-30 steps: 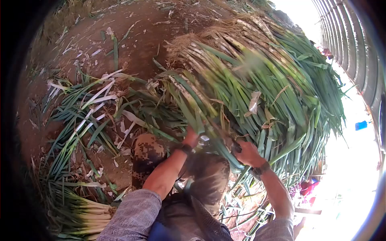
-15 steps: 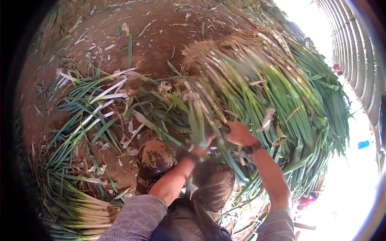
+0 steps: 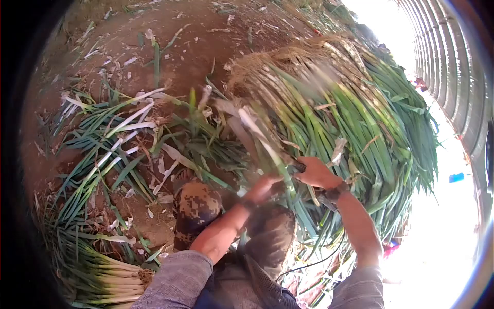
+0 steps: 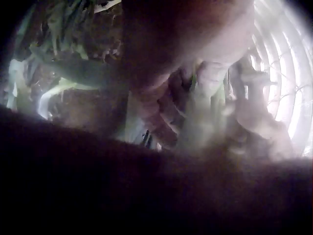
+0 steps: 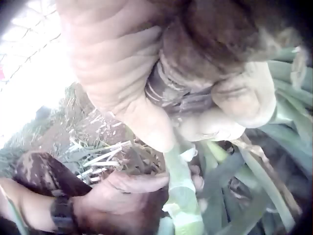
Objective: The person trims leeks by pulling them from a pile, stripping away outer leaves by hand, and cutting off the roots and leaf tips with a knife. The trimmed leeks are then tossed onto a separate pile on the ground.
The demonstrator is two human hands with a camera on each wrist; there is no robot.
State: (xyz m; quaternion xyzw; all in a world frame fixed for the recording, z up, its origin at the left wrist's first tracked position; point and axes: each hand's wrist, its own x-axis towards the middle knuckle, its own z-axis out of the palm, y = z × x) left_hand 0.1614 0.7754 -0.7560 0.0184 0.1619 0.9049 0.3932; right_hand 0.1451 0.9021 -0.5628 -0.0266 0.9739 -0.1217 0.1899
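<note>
My left hand (image 3: 263, 188) grips a long green onion (image 3: 265, 141), whose white end points up and away over the ground. In the right wrist view the left fingers wrap the pale green stalk (image 5: 182, 196) from behind. My right hand (image 3: 317, 173) is close beside it, curled round a dark, round-bodied tool (image 5: 168, 88); its kind I cannot tell. The right fingertips are right at the stalk, where small torn bits of skin stick out. Blurred brownish leaf strips (image 3: 239, 126) trail left of the white end. The left wrist view is dark and blurred.
A big heap of unpeeled green onions (image 3: 355, 118) lies ahead right, roots away from me. White-stemmed onions (image 3: 121, 136) lie scattered left, with a bundle (image 3: 121, 280) at lower left. Peeled scraps (image 3: 211, 144) litter the soil. A dark cord (image 3: 309, 265) runs near my right knee.
Both hands have moved: the left rightward, the right up and closer to the left. The held onion's end, brownish before, now shows white, with loose blurred strips beside it.
</note>
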